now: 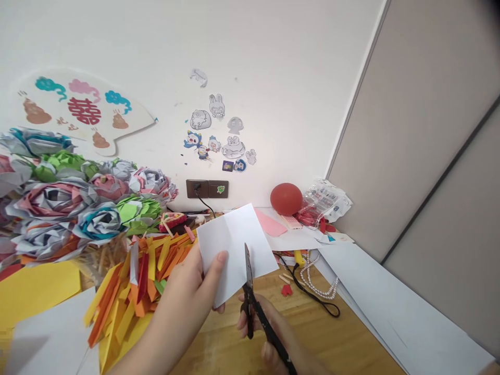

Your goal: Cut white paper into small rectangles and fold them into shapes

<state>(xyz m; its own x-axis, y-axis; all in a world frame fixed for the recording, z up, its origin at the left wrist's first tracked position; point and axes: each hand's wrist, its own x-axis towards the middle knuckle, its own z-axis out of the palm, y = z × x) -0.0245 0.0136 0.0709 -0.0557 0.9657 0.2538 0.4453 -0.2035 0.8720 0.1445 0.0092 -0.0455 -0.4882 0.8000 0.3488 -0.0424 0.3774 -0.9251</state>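
My left hand point(199, 281) grips a white sheet of paper point(234, 234) by its left edge, thumb on top and fingers behind. The sheet is held up above the wooden table and has a faint crease across it. In my right hand point(277, 328) is a pair of black-handled scissors point(250, 291), pointing up and away from me. One blade lies over the front of the paper near its lower edge; the other blade is mostly hidden behind the sheet. My right fingers are closed around the handles.
Folded paper flowers point(58, 198) and orange and yellow paper strips point(128, 291) crowd the left. At the back right sit a red balloon point(286, 199) and plastic packaging point(328, 200). A black cord point(312, 297), white beads point(330, 292) and white sheets point(383, 297) lie on the right.
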